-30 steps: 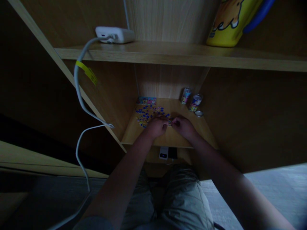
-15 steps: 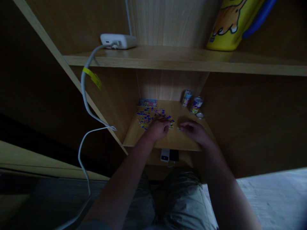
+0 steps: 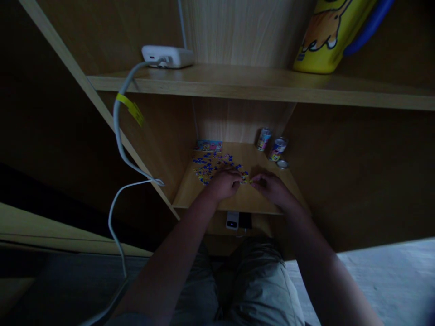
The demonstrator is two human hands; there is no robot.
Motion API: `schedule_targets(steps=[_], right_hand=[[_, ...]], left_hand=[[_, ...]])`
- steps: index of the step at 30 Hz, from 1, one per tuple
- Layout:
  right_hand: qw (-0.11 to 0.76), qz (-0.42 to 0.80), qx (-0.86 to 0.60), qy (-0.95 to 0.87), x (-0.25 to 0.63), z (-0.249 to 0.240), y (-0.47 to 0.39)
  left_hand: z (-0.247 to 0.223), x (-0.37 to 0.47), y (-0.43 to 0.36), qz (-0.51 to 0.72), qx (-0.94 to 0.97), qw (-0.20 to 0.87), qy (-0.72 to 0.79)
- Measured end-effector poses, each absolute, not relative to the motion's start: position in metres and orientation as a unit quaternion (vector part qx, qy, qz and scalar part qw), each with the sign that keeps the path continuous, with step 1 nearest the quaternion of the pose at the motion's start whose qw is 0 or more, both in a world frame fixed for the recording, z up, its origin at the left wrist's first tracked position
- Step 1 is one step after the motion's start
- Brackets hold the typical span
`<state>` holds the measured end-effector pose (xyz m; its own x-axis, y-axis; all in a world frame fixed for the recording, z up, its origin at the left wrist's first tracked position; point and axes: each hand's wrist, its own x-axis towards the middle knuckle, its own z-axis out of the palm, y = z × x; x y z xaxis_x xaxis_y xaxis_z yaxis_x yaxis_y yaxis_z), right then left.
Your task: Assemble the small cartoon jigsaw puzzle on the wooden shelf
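Note:
On the lower shelf board, a small patch of joined jigsaw puzzle pieces (image 3: pixel 244 178) lies between my two hands. My left hand (image 3: pixel 224 183) has curled fingers at the patch's left edge, closed on it and steadying it. With thumb and fingers pinched, my right hand (image 3: pixel 272 188) holds a small yellowish puzzle piece (image 3: pixel 251 181) right up against the patch's right side. Whether the two are locked together I cannot tell. Many loose puzzle pieces (image 3: pixel 205 167), blue, yellow and pink, spread to the left, partly hidden behind my left hand.
A colourful picture card (image 3: pixel 210 146) lies at the back left. Two printed cans (image 3: pixel 263 139) stand at the back right, a round lid (image 3: pixel 282 164) beside them. Above, the upper shelf (image 3: pixel 238 81) carries a white device (image 3: pixel 168 57) with a hanging cable (image 3: pixel 117 122) and a yellow mug (image 3: pixel 319 45).
My right hand has moved left with the puzzle piece, from a short gap away to the edge of the joined patch. The left hand has stayed nearly in place.

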<state>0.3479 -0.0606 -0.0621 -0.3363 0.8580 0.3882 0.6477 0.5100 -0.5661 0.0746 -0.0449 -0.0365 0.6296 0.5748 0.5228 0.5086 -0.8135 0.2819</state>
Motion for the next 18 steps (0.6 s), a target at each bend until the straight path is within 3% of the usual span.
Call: schedule_targets(steps=[18], right_hand=[[0.329,0.087,-0.467,-0.816,0.3379,-0.0578,-0.0654]], left_hand=[[-0.0363,0.0788,-0.0448,0.291,0.912,0.05,0.283]])
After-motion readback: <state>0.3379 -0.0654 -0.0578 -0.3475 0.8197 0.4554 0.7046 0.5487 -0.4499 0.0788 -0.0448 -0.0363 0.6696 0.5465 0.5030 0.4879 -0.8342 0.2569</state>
